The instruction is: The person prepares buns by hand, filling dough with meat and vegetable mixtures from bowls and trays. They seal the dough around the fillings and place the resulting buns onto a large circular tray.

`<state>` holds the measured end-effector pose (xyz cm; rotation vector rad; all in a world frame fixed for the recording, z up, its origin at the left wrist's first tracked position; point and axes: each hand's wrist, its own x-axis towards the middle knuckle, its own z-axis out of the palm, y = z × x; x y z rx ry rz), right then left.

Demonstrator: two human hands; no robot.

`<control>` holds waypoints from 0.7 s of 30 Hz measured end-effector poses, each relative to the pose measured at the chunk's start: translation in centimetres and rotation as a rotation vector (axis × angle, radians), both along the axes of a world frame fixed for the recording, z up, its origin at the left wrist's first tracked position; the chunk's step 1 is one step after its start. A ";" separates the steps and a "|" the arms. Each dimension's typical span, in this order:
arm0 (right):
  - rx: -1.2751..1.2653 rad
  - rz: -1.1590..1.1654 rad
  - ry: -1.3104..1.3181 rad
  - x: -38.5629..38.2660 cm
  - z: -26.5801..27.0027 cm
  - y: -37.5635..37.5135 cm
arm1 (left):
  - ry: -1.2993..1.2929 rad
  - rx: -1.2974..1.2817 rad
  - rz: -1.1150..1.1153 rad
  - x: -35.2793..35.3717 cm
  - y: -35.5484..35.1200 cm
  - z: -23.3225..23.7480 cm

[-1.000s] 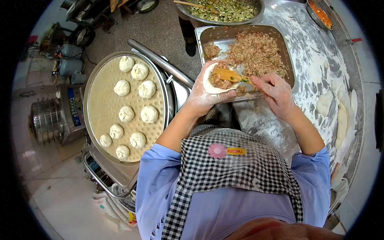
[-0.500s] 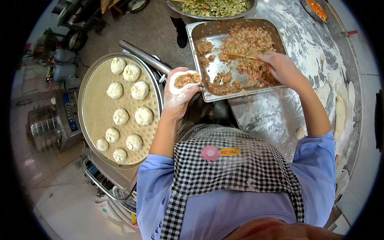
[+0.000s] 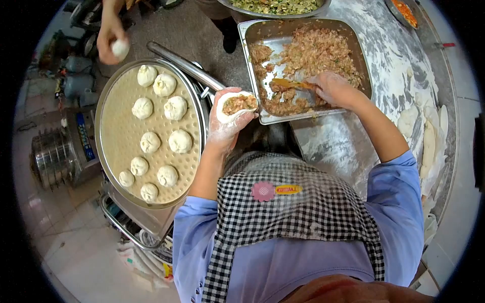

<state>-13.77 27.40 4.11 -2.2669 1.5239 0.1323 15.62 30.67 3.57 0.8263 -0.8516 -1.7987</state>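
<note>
My left hand (image 3: 225,126) cups a round dough wrapper (image 3: 230,117) with meat filling (image 3: 238,104) on it, between the steamer tray and the metal pan. My right hand (image 3: 333,90) is closed on a flat wooden spatula (image 3: 293,84), whose tip lies in the minced meat at the left part of the rectangular metal pan (image 3: 313,115). More minced meat (image 3: 323,50) is heaped at the back and right of that pan.
On the left a round perforated steamer tray (image 3: 118,154) holds several pleated buns (image 3: 180,141). Another person's hand (image 3: 108,40) holds a white dough ball (image 3: 120,49) above its back edge. A bowl of green filling (image 3: 275,6) stands behind the pan. Floured table (image 3: 389,55) at right.
The spatula in my right hand has moved left and down through the meat. Another person's hand with a white dough ball has appeared at the upper left. My left hand has shifted slightly right.
</note>
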 end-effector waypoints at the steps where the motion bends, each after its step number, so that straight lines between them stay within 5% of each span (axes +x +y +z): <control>1: 0.006 0.011 -0.041 0.0 -0.3 0.2 | -0.010 -0.006 -0.001 0.0 0.0 -0.1; 7: 0.237 -0.047 -0.137 1.1 1.2 -1.0 | -0.064 0.011 0.000 0.1 0.0 -0.3; 13: 0.015 -0.020 -0.043 0.2 2.4 -0.5 | -0.015 0.017 -0.008 0.7 0.2 -0.7; 16: 0.158 -0.032 0.103 1.2 2.2 -1.6 | -0.036 0.019 -0.016 0.6 0.2 -0.8; 21: 0.184 0.112 -0.050 1.7 1.0 -1.8 | -0.042 0.030 -0.025 0.4 0.3 -0.7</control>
